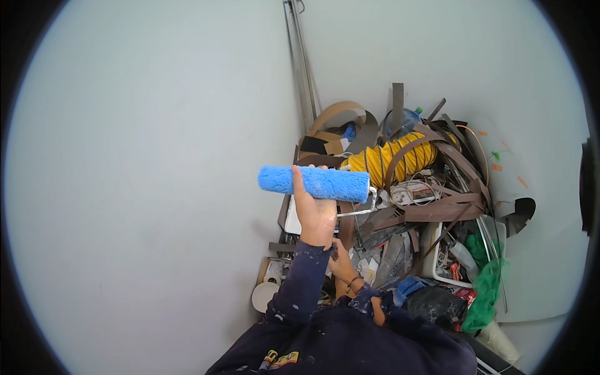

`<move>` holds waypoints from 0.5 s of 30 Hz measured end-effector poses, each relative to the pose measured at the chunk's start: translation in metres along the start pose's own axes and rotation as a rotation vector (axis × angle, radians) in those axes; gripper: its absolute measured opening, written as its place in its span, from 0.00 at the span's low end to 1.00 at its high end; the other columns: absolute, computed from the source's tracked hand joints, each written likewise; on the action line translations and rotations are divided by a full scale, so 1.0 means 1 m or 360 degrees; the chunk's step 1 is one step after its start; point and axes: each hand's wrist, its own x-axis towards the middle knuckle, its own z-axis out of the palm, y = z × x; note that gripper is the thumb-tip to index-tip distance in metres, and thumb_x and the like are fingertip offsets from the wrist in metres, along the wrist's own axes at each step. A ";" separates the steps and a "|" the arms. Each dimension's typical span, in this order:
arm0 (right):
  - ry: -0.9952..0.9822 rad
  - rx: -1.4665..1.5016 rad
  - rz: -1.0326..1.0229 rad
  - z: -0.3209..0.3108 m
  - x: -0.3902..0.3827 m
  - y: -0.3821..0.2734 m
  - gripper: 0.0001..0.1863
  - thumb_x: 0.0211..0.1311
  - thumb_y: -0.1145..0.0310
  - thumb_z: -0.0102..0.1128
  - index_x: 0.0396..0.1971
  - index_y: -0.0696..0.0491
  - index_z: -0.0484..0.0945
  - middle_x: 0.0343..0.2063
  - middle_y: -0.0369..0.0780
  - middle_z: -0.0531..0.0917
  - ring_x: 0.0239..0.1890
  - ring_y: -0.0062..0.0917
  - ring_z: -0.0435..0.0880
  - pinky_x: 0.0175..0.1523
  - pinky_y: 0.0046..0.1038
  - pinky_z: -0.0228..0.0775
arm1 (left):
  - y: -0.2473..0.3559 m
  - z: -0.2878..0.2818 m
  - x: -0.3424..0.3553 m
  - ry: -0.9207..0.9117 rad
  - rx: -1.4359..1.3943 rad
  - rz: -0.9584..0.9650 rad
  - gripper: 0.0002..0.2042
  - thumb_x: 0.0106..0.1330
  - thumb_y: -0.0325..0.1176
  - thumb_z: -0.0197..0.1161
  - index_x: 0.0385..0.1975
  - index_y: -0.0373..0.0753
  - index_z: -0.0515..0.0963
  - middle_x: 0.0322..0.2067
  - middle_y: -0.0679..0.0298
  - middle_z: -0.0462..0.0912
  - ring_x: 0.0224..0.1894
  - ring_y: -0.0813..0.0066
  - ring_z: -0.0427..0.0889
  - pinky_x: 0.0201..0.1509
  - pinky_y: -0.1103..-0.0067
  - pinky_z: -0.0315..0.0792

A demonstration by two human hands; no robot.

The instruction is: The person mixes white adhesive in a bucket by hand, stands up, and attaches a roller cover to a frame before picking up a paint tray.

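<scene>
Across the middle of the view lies a paint roller [337, 184] with a fluffy blue sleeve, held level in front of me. My left hand [317, 212] is closed around the sleeve, with its thumb over the near side and fingertips showing behind. A white-smeared wire frame [373, 201] bends from the roller's right end back toward my left wrist, where the rest is hidden. My right hand [343, 264] is below, close to my left cuff, its fingers curled. What those fingers hold is mostly hidden behind my left forearm.
Right of my hands spreads a pile with a yellow ribbed hose [381, 161], brown edging strips [440, 209], a white bin [431, 269] and green mesh [484, 300]. Metal profiles [301, 69] lean in the corner. A pale wall [144, 175] stands at left, near a white round lid [265, 296].
</scene>
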 end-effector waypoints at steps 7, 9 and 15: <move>0.0194 -0.0508 -0.0267 -0.010 -0.017 -0.033 0.16 0.63 0.61 0.57 0.42 0.58 0.71 0.33 0.52 0.76 0.39 0.47 0.77 0.45 0.38 0.68 | -0.014 -0.056 0.032 0.0081 0.0261 0.0241 0.20 0.66 0.45 0.64 0.49 0.38 0.67 0.43 0.59 0.76 0.48 0.62 0.77 0.57 0.63 0.72; 0.0282 -0.0494 -0.0093 -0.008 -0.021 -0.046 0.15 0.63 0.61 0.58 0.36 0.59 0.73 0.28 0.50 0.77 0.35 0.49 0.77 0.43 0.39 0.68 | -0.027 -0.072 0.033 0.0173 0.0328 0.0295 0.21 0.66 0.47 0.64 0.48 0.37 0.69 0.44 0.59 0.76 0.48 0.61 0.77 0.59 0.63 0.71; -0.0021 0.0299 0.0634 -0.068 -0.050 0.000 0.12 0.66 0.64 0.60 0.26 0.56 0.77 0.10 0.31 0.70 0.09 0.12 0.67 0.15 0.18 0.55 | -0.064 -0.155 0.038 0.0519 0.0187 -0.0630 0.21 0.68 0.48 0.60 0.50 0.38 0.70 0.46 0.59 0.78 0.49 0.63 0.78 0.55 0.66 0.74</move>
